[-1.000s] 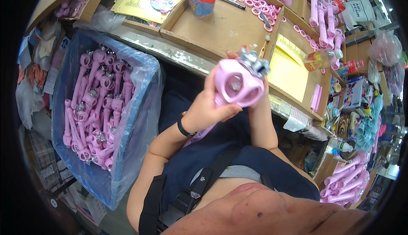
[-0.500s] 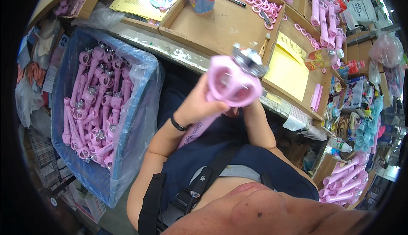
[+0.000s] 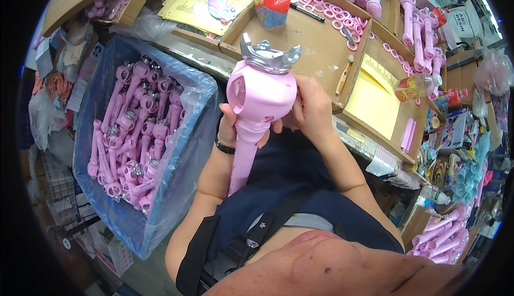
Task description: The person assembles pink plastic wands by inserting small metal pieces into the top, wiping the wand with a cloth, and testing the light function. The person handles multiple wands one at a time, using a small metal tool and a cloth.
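A pink toy wand [image 3: 262, 95] with a round, windowed head and a silver crown [image 3: 270, 57] stands almost upright before my chest. My left hand [image 3: 228, 127] is wrapped round its neck from behind, thumb at one side and fingertips showing at the other. The handle [image 3: 243, 162] slants down toward my lap. My right hand [image 3: 315, 106] is closed against the right side of the wand's head, fingers bent; its fingertips are partly hidden, so anything small between them cannot be seen.
At my left, a blue crate [image 3: 195, 119] lined with clear plastic holds several similar wands. Ahead, cardboard trays [image 3: 316, 44] carry pink rings [image 3: 334, 12], a pen, a brush [image 3: 342, 79] and a red pouch [image 3: 272, 1]. A bottle [image 3: 415, 86] lies by yellow sheets [image 3: 372, 100] at right.
The wand has turned, from its windowed face tilted toward me to nearly upright with the crown up. My right hand has come from behind it to the head's right side.
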Motion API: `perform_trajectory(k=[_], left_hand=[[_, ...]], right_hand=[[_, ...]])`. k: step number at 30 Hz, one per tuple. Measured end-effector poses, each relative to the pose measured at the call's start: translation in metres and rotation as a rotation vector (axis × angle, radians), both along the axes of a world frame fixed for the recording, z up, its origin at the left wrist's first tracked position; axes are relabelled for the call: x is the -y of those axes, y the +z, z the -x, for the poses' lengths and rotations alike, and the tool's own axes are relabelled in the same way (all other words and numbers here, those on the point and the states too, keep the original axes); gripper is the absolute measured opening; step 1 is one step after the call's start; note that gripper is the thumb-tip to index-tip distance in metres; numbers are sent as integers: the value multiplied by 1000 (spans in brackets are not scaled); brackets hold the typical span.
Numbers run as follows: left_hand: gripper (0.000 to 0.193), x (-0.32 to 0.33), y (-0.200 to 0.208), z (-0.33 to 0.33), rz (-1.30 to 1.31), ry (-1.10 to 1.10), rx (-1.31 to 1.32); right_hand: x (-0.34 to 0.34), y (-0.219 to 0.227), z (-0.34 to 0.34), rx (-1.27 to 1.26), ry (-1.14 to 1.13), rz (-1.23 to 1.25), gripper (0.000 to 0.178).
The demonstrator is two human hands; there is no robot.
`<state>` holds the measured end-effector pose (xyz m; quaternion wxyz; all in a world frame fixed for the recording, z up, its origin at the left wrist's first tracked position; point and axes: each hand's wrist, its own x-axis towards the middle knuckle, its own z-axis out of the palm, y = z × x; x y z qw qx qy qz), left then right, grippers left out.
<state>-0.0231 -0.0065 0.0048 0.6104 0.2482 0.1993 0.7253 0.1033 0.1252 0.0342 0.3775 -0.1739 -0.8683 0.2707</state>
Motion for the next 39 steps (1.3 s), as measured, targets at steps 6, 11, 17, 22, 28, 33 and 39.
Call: perform_trajectory(k=[6,11,17,22,28,33,39], left_hand=[[111,3,-2,4,12,72,81],[104,2,-2,1,18,72,61],[103,4,-10,2,74,51,-58],[101,4,-11,0,94,58,1],[99,2,-10,-4,125,90,29],[104,3,-13,1,29,20,162],[107,-8,-9,-14,119,-116,165]], right_hand=[[-4,9,-13,-102,304,1141,10],[-3,6,-9,-18,121,728,16],[4,4,-9,76,-24,288,20],[3,2,-7,120,11,116,19],[-1,5,-17,160,109,347,19],[-20,-5,-31,84,385,791,16],[-7,-30,-20,-635,605,1325,30]])
